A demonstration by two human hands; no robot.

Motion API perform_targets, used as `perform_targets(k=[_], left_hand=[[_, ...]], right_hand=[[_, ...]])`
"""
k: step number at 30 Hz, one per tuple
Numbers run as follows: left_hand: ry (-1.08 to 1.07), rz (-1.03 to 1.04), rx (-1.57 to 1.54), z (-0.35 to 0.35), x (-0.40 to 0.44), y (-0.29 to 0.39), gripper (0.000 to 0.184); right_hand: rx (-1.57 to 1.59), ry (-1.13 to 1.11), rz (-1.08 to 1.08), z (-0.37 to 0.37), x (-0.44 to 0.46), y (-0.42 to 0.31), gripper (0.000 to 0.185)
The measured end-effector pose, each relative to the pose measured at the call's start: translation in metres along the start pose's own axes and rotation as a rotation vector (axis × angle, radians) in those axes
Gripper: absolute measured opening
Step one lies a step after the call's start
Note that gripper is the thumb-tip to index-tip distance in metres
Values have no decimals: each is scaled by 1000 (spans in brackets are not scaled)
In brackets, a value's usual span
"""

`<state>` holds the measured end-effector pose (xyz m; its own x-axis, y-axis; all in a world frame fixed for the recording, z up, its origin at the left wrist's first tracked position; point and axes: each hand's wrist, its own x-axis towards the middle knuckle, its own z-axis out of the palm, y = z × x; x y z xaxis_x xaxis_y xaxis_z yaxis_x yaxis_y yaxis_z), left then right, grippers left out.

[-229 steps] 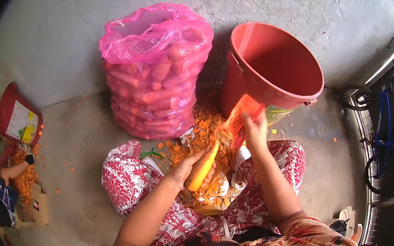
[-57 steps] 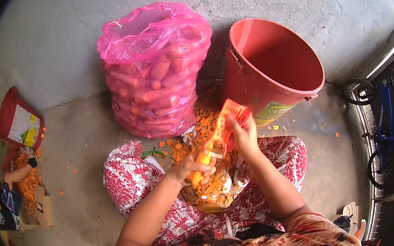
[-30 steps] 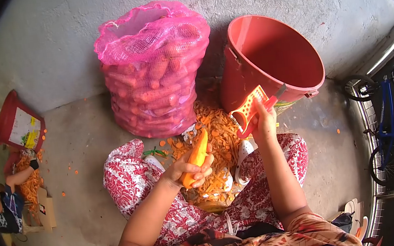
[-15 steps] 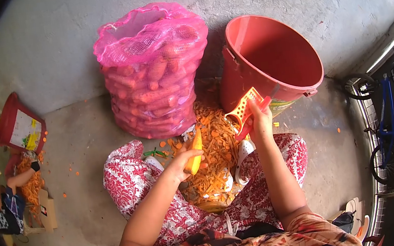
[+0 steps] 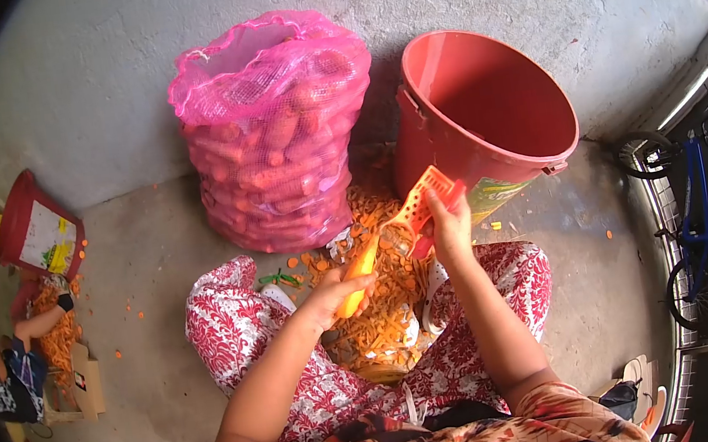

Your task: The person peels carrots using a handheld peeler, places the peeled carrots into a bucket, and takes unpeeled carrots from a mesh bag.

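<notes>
My left hand [image 5: 334, 298] is closed around the lower end of a peeled, bright orange-yellow carrot [image 5: 362, 280], whose upper end points up and to the right. My right hand [image 5: 452, 228] grips an orange peeler [image 5: 422, 200] with a perforated body. A red piece shows beside the peeler in the same hand; its kind is unclear. The peeler's lower end is at the carrot's tip, and I cannot tell whether they touch. Below both hands, a heap of carrot peelings [image 5: 376, 329] lies on the floor between my legs.
A pink mesh sack [image 5: 275, 151] full of carrots stands by the wall. Right of it is a large red bucket [image 5: 491, 116]. At far left, another person [image 5: 13, 360] sits near peelings and a second red bucket [image 5: 37, 229]. A blue bicycle [image 5: 695, 223] stands at right.
My right hand has moved left and down, bringing the peeler to the carrot's tip. The carrot has tilted further right and shifted slightly in my left hand.
</notes>
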<state>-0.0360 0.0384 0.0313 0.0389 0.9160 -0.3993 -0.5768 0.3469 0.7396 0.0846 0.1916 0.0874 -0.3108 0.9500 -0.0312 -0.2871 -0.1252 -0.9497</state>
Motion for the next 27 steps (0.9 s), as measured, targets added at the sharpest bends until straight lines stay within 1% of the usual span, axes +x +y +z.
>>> perform_targets(k=[1, 3, 4, 5, 7, 9, 11, 12, 13, 15, 16, 18, 19, 20, 21, 22, 23, 25, 27], left_hand=[[4, 13, 42, 2, 0, -1, 27], [31, 57, 147, 4, 1, -4, 27], [31, 83, 208, 9, -1, -1, 28], [32, 107, 270, 11, -2, 0, 28], [22, 151, 411, 8, -3, -5, 31], [-11, 205, 515, 14, -8, 0, 32], [12, 237, 490, 8, -2, -9, 33], [26, 256, 478, 5, 0, -11, 34], [97, 347, 640, 6, 0, -8, 35], [247, 520, 963, 5, -2, -1, 36], [354, 505, 1132, 1, -2, -1, 36], [496, 471, 1274, -4, -4, 2, 35], [566, 450, 1347, -7, -4, 4, 35], [588, 397, 1356, -8, -6, 6, 35], [607, 398, 1375, -10, -6, 8, 34], [626, 399, 1392, -10, -7, 9, 33], [643, 399, 1411, -11, -7, 10, 31], [644, 402, 1435, -12, -7, 9, 28], [657, 412, 1448, -14, -5, 8, 26]], right_hand=[[-46, -73, 17, 0, -2, 8, 18], [-304, -189, -185, 6, -20, 14, 19], [-443, -266, -252, 4, -23, 23, 20], [-499, -254, -265, 3, -24, 21, 18], [-596, -39, -365, -27, 16, 35, 15], [-502, 263, -447, -40, 43, 13, 14], [-302, 272, -381, -42, 46, -8, 11], [-337, 185, -421, -50, 51, 2, 10], [-378, 95, -311, -50, 44, 7, 10], [-598, -108, -260, -45, 30, 22, 9], [-612, -158, -211, -37, 19, 17, 10], [-594, -245, -73, -30, 8, 14, 12], [-602, -246, -73, -30, 6, 14, 12], [-609, -250, -78, -30, 3, 13, 11], [-619, -256, -85, -28, 1, 9, 11], [-585, -335, -14, -26, -3, 8, 9], [-589, -446, -11, -33, -2, 24, 10], [-840, -728, 113, -20, -21, 14, 15], [-1190, -939, 241, -20, -24, 32, 19]])
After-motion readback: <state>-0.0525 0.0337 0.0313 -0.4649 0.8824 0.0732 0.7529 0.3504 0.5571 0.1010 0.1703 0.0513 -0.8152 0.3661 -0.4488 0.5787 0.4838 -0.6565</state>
